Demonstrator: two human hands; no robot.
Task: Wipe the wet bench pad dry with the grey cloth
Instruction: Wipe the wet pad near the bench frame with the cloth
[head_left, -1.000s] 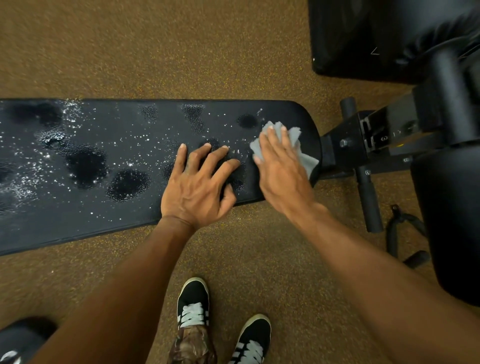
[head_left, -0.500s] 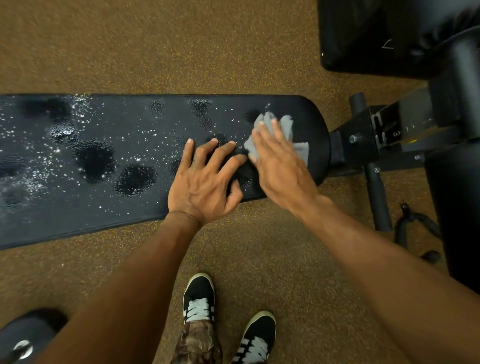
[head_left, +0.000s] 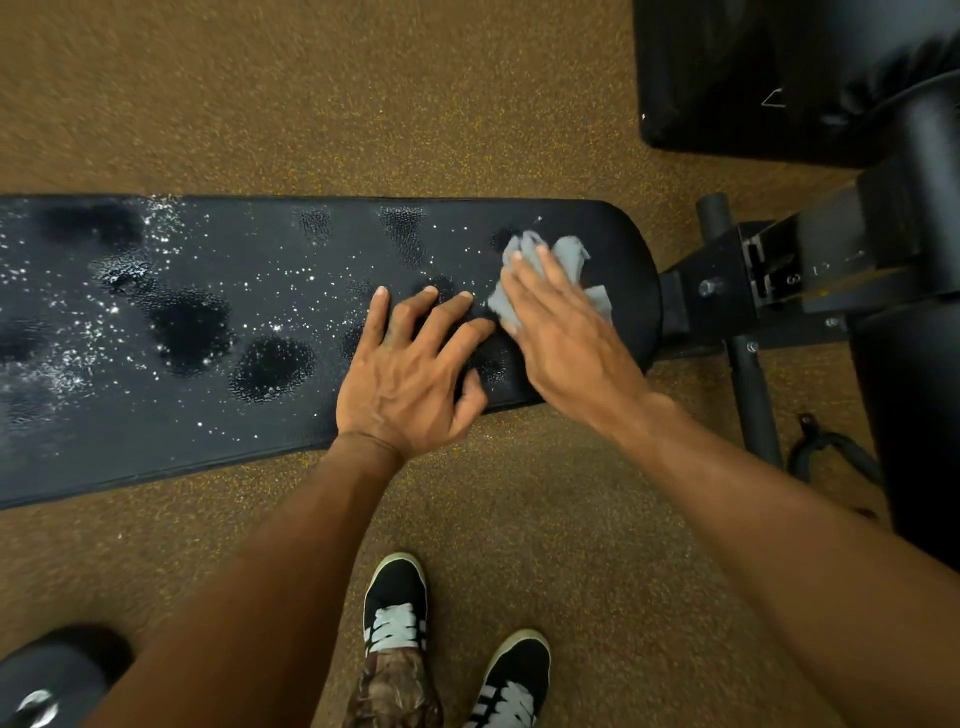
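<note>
The long black bench pad (head_left: 218, 405) runs left to right across the view, speckled with water drops and darker wet patches, mostly on its left and middle. My right hand (head_left: 566, 338) lies flat on the crumpled grey cloth (head_left: 569, 257), pressing it onto the pad's rounded right end; part of the cloth is hidden under the palm. My left hand (head_left: 410, 379) rests flat on the pad just left of the cloth, fingers spread, holding nothing.
The bench's black metal frame and adjustment bracket (head_left: 748, 280) join the pad at the right, beside another black padded machine (head_left: 779, 78). My two black shoes (head_left: 397, 608) stand on brown speckled floor (head_left: 363, 93). A dark round object (head_left: 47, 680) sits at bottom left.
My right hand has slid the cloth slightly left and away across the pad's right end, bunching it more. My left hand has stayed planted beside it.
</note>
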